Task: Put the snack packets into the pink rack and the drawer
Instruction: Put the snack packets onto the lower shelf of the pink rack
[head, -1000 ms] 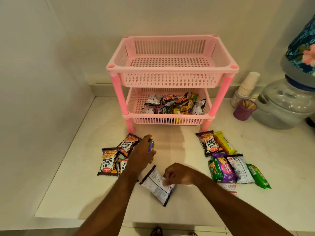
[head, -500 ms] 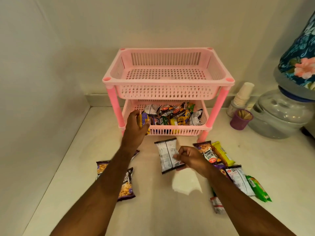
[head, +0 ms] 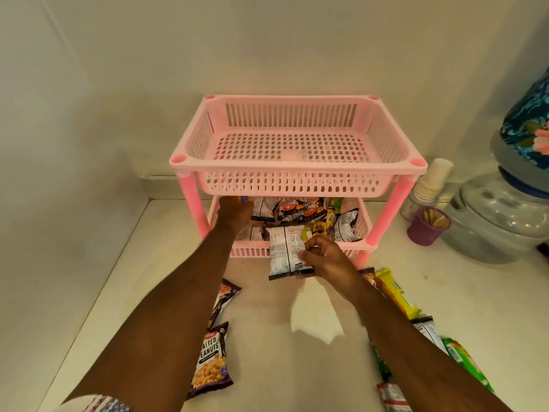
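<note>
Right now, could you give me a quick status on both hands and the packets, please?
Left hand in lower tier, grips small purple packet. Right hand pinches white packet at pink rack front. Top tier bare; more packets on counter.

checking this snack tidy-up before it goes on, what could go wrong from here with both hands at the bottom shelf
1. The bottom shelf already holds a heap of packets; pushing in more may spill some over its low front wall.
2. The right hand only pinches the white packet by its edge, so it might slip onto the counter.
3. The left hand, holding a small purple packet, reaches close under the top shelf and could bump the rack.
</note>
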`<state>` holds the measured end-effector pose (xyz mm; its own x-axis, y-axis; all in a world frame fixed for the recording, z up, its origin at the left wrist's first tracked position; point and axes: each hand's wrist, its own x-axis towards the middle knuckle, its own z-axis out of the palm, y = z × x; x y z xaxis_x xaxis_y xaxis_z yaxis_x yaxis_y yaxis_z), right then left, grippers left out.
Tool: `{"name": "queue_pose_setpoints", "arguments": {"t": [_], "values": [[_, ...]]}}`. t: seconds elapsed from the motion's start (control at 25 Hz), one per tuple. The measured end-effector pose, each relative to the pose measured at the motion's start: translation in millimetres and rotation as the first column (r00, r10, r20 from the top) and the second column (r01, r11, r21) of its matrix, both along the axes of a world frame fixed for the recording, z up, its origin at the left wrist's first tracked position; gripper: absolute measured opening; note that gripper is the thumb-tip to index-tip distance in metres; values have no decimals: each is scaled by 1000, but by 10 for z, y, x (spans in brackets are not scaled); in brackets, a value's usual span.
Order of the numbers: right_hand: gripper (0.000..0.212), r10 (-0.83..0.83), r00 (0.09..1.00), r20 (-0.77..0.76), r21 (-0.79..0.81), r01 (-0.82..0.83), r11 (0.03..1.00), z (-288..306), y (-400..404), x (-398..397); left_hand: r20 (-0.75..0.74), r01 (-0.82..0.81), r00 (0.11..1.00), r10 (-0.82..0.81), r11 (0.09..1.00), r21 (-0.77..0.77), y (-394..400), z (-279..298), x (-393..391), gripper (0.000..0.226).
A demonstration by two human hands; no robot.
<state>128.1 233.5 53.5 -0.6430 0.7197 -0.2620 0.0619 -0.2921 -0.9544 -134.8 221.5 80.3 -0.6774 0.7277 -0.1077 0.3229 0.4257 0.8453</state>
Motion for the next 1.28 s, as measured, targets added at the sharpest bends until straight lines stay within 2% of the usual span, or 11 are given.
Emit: {"name": "queue_pose_setpoints", "arguments": {"t": [0.08, 0.24, 0.4, 0.56, 0.68, 0.76, 0.84, 0.92, 1.08, 1.16, 1.28], "values": [[15, 5, 1000, 5, -13, -5, 1000, -7, 3, -39, 30, 26, 999, -28, 998, 56, 99, -42, -53, 60], [15, 1, 1000, -14, -30, -2, 1000, -7, -25, -57, -133, 72, 988, -79, 996, -51, 159, -97, -87, 50], [14, -72, 997, -21, -13, 72, 997, 13, -48, -110, -213, 160, 965, -153, 987, 15, -70, -113, 69, 46], [14, -190, 979, 78, 148, 177, 973, 60, -23, -291, -384, 238, 901, -202, 970, 49, -602, -218, 302, 59], [17, -250, 957, 149, 295, 198, 935, 149, -8, -517, -445, 215, 882, -156, 973, 85, -1088, -340, 500, 53], [20, -255, 954, 159, 331, 191, 924, 224, -1, -698, -481, 205, 866, -133, 974, 100, -1358, -407, 591, 53], [20, -251, 944, 215, 421, 142, 896, 316, 19, -893, -489, 216, 860, -145, 972, 92, -1527, -475, 634, 57], [19, -220, 942, 252, 464, 81, 882, 386, 27, -1126, -425, 203, 891, -159, 977, 59, -1648, -524, 641, 60], [28, -99, 919, 382, 402, -68, 913, 429, -43, -1534, -374, 155, 917, -138, 988, 16, -1763, -575, 606, 62], [42, -31, 833, 552, 413, -241, 878, 378, -105, -1642, -377, 154, 915, -141, 988, 5, -1777, -560, 588, 62], [58, -72, 674, 736, 508, -478, 717, 244, -181, -1707, -418, 185, 892, -172, 983, -10, -1764, -535, 540, 62]]}}
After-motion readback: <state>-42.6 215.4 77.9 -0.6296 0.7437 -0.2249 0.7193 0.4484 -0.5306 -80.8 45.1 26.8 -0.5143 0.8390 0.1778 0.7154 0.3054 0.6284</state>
